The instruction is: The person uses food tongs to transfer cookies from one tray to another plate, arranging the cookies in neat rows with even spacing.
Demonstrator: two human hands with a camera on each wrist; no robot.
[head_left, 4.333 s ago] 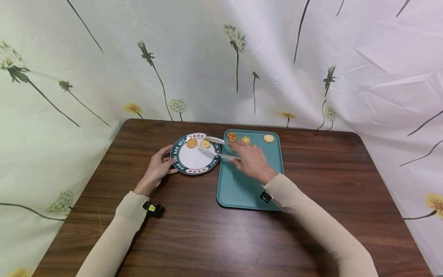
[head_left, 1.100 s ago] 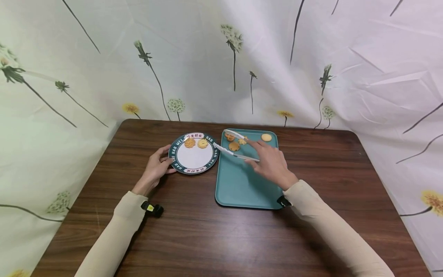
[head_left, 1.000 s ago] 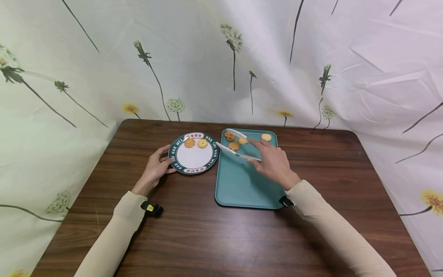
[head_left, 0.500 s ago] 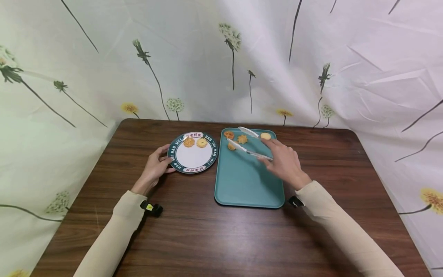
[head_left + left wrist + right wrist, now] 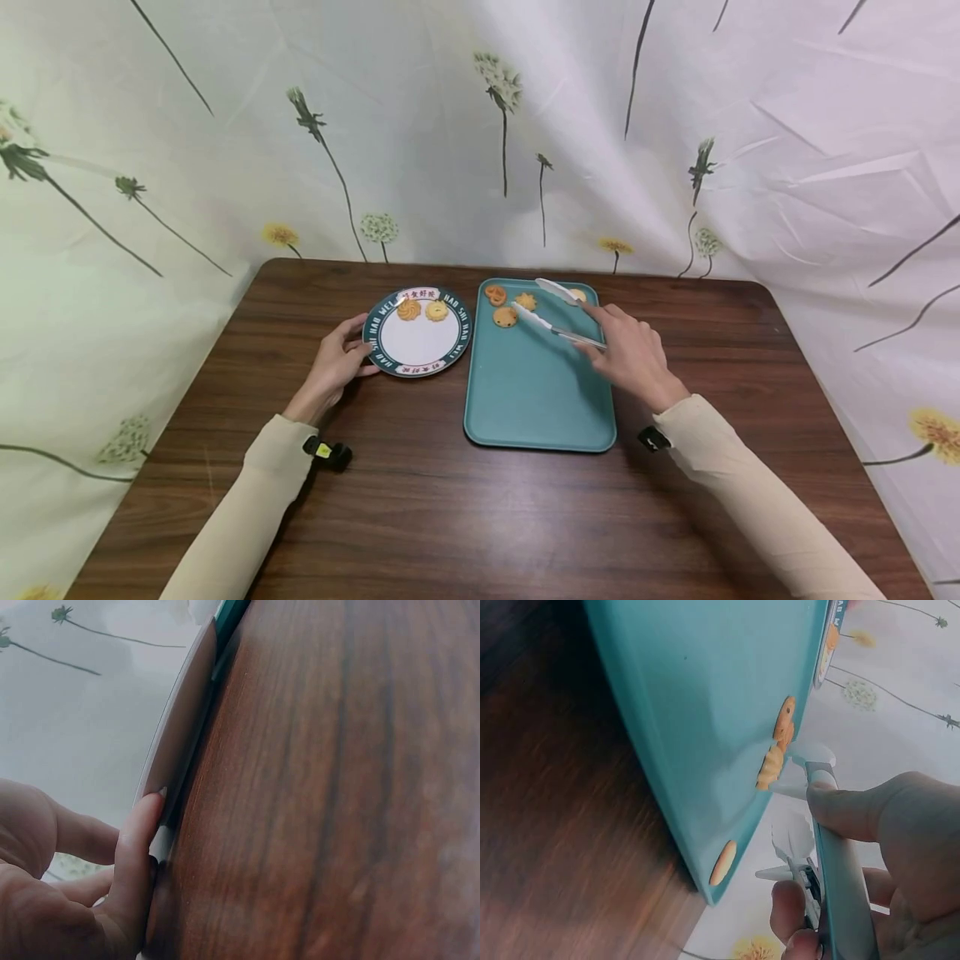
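My left hand [image 5: 336,362] grips the left rim of a white plate [image 5: 420,343] with a dark green lettered border. Two cookies, a swirled one [image 5: 408,309] and a pale ring-like one [image 5: 436,311], lie on it. In the left wrist view, a finger [image 5: 133,847] touches the plate's underside [image 5: 180,724]. My right hand [image 5: 633,350] holds spread tongs [image 5: 557,330] above the green tray [image 5: 540,392]. Below and around the tips are a star-shaped cookie [image 5: 526,301] and a round speckled one [image 5: 505,317]. A pale oval biscuit [image 5: 577,295] is partly hidden behind the tongs.
A pretzel-shaped cookie [image 5: 495,295] lies in the tray's far left corner. The plate sits just left of the tray on a dark wooden table [image 5: 420,517]. A dandelion-print cloth [image 5: 420,150] hangs right behind the table's far edge.
The tongs were over the pale ring-like cookie on the plate; since then they have moved right, across the tray's cookies, toward the oval biscuit. My left hand stays at the plate.
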